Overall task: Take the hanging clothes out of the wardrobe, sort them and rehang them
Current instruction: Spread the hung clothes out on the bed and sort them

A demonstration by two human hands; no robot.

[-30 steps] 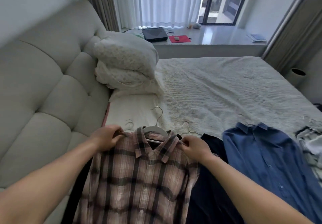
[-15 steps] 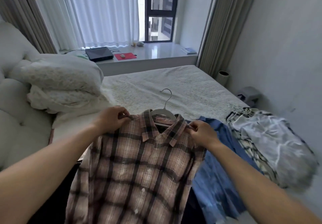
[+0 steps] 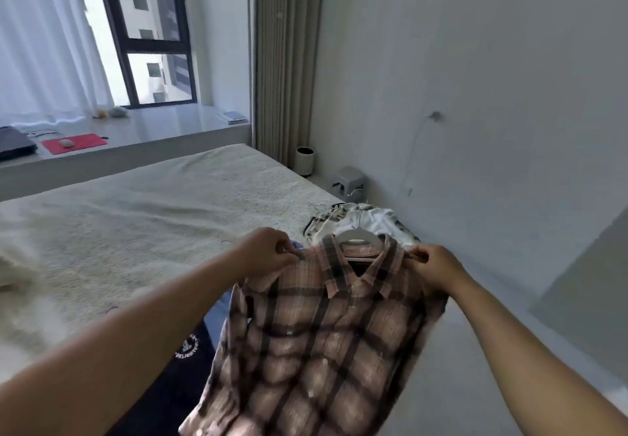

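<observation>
Plaid shirt (image 3: 316,340) hangs below both hands' grip at its shoulders.

A pink plaid shirt (image 3: 319,340) on a white hanger (image 3: 356,234) is held up, pinched at each shoulder by the left hand (image 3: 268,254) and right hand (image 3: 436,267). Past the shirt, a pale clothes pile (image 3: 360,220) is seen on the bed (image 3: 142,218); a navy garment (image 3: 183,354) is spread left of the shirt.
</observation>
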